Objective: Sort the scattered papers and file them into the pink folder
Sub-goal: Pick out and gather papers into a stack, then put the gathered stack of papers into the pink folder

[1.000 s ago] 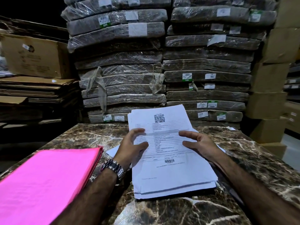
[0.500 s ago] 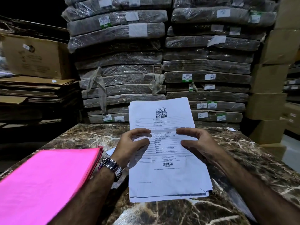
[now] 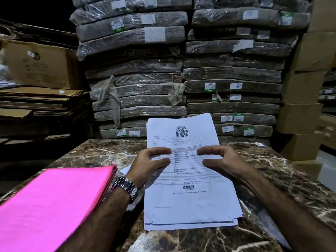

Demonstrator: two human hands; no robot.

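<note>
Nearest, at the lower left, a flat bright-pink card folder (image 3: 54, 206) lies closed on the dark brown, white-veined marble table (image 3: 291, 179). It is kept just beside the left forearm, presumably so that it can be reached once the sheets are squared. To its right, a stack of white printed paper sheets (image 3: 190, 202) appears to be rested on its lower edge and tilted away, an attitude suited to tapping the edges level. The lower edges are seen to be stepped, so the alignment is judged unfinished. The stack is gripped at mid-height from both sides. The left hand (image 3: 149, 164), with a steel-link wristwatch (image 3: 126, 187) on its wrist, is curled round the left edge, and the right hand (image 3: 223, 164) round the right edge. A white corner of a loose sheet (image 3: 125, 170) is left flat behind the left hand, not yet gathered. Farther off, grey film-wrapped bundles (image 3: 138, 70) and brown cardboard boxes (image 3: 41, 64) are stacked behind the table.
</note>
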